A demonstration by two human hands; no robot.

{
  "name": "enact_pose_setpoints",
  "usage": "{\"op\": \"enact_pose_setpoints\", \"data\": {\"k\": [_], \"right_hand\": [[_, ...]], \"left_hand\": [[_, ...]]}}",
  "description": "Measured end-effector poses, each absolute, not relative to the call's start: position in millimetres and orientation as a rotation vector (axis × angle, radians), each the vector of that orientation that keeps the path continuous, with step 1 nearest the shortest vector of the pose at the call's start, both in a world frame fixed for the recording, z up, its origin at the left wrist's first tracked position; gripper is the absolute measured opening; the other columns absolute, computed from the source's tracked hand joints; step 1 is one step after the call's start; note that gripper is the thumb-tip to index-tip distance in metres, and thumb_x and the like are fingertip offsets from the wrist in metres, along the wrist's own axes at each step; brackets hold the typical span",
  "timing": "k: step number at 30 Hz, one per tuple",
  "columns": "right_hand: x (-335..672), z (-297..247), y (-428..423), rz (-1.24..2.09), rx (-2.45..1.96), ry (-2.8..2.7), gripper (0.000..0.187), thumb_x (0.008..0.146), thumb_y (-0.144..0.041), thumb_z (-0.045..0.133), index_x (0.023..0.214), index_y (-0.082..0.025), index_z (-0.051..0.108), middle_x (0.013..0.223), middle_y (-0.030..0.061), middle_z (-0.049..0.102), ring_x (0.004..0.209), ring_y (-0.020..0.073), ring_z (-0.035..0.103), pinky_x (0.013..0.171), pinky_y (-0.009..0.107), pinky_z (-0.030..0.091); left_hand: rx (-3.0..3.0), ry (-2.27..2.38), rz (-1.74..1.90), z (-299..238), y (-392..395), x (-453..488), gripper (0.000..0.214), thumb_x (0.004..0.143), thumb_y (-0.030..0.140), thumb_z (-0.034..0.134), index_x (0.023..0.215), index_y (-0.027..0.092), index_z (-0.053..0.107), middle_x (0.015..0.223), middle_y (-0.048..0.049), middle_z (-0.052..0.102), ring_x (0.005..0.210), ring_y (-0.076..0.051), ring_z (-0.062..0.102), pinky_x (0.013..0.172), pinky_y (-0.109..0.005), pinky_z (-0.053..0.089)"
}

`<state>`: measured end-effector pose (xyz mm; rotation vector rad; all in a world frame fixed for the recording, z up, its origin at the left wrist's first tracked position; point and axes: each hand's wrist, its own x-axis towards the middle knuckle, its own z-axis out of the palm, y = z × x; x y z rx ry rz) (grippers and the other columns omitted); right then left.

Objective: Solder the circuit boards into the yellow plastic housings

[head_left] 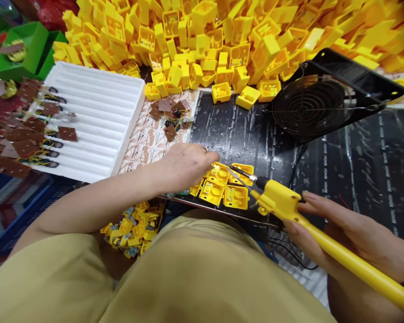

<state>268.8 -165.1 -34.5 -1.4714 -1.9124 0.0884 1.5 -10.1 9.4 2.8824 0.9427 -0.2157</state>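
My right hand (350, 237) is closed around a yellow soldering iron (289, 206), whose metal tip points left at a row of small yellow plastic housings (225, 188) lying on the black mat (242, 130). My left hand (185, 163) rests knuckles up on the left end of that row, fingers curled down onto a housing; what the fingers grip is hidden under the hand.
A big heap of yellow housings (222, 36) fills the back. A white foam tray (97, 116) with brown circuit boards (27, 130) lies left, more boards (170, 112) at centre. A black fan (316, 103) stands right. Finished yellow parts (134, 229) lie near my lap. A green box (23, 49) is far left.
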Motion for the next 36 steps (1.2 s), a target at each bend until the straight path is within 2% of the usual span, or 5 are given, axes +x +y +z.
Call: {"op": "enact_pose_setpoints", "data": {"k": [7, 13, 20, 28, 36], "right_hand": [[263, -39, -176, 0.073, -1.553, -1.773, 0.052, 0.085, -0.023, 0.075, 0.134, -0.030, 0.060, 0.097, 0.0020, 0.076, 0.061, 0.0176, 0.068, 0.051, 0.030, 0.053], [262, -37, -167, 0.049, -1.390, -1.869, 0.046, 0.089, -0.020, 0.070, 0.133, -0.028, 0.060, 0.098, -0.0001, 0.076, 0.070, 0.0174, 0.072, 0.063, 0.026, 0.060], [265, -38, -166, 0.023, -1.411, -1.863, 0.038, 0.087, -0.021, 0.072, 0.124, -0.026, 0.065, 0.093, -0.0004, 0.076, 0.068, 0.0170, 0.072, 0.063, 0.025, 0.060], [260, -35, -166, 0.062, -1.388, -1.854, 0.061, 0.087, -0.018, 0.071, 0.144, -0.032, 0.051, 0.098, -0.0003, 0.076, 0.068, 0.0178, 0.072, 0.062, 0.026, 0.060], [271, -26, -162, 0.000, -1.331, -2.003, 0.063, 0.091, -0.026, 0.068, 0.149, -0.028, 0.044, 0.093, 0.0033, 0.076, 0.064, 0.0188, 0.071, 0.057, 0.027, 0.060]], "left_hand": [[2.575, 0.663, -0.198, 3, 19, -2, 0.030, 0.095, 0.016, 0.048, 0.112, 0.018, 0.073, 0.100, -0.0052, 0.077, 0.089, -0.014, 0.070, 0.081, -0.024, 0.050], [2.914, 0.759, -0.096, -8, 13, -5, 0.024, 0.093, 0.023, 0.053, 0.097, 0.022, 0.077, 0.099, -0.0066, 0.072, 0.085, -0.018, 0.064, 0.072, -0.028, 0.047], [2.706, 0.725, -0.014, -9, 30, -18, 0.032, 0.095, 0.022, 0.052, 0.123, 0.021, 0.069, 0.114, -0.0087, 0.069, 0.101, -0.019, 0.062, 0.091, -0.033, 0.048], [2.739, 0.710, -0.126, -4, 11, 7, 0.013, 0.087, 0.029, 0.067, 0.093, 0.020, 0.074, 0.119, -0.0069, 0.070, 0.112, -0.027, 0.058, 0.099, -0.045, 0.041], [2.734, 0.776, -0.099, -2, 2, 7, 0.016, 0.087, 0.023, 0.058, 0.080, 0.020, 0.073, 0.108, -0.0047, 0.074, 0.103, -0.023, 0.061, 0.091, -0.038, 0.041]]}}
